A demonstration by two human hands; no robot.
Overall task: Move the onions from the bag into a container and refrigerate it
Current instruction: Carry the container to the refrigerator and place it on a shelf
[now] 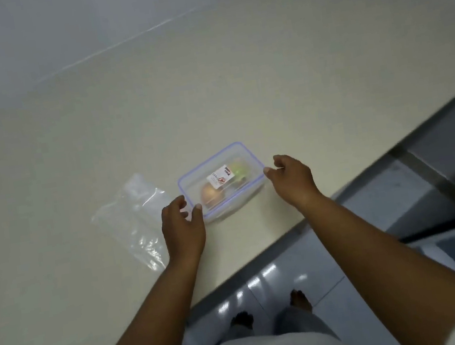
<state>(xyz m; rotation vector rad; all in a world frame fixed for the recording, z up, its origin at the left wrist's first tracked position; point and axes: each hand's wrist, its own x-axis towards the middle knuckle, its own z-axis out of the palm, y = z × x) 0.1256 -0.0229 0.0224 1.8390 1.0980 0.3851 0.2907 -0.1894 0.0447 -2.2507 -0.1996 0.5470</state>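
- A clear container (223,183) with a blue-rimmed lid is sitting on the pale counter (236,82), just below the middle of the frame and close to the counter's near edge.
- The lid is lying on top and is carrying a small white label (220,178).
- An onion (209,195), brownish, is showing through the lid in the lower left part of the container; a second, greenish-yellow shape (240,169) is lying in its upper right part, too blurred through the plastic to name with certainty.
- The left hand (182,226) is reaching in from the lower left of the container, fingers curled and spread apart, with the thumb tip (197,207) touching or almost touching the container's lower left corner; it is gripping nothing.
- The right hand (290,179) is hovering at the container's right end, fingers loosely bent and parted, fingertips just beside the rim; whether they are making contact is hard to tell because of motion blur.
- The container is therefore lying between the two hands, with the left one at its near left corner and the right one at its right side.
- An empty clear bag (135,218) is lying flat on the counter left of the container, partly under the left wrist in the picture.
- At the bottom of the frame the person's bare feet (270,309) are standing on a glossy grey floor (308,263), and a light garment is filling the lower edge.
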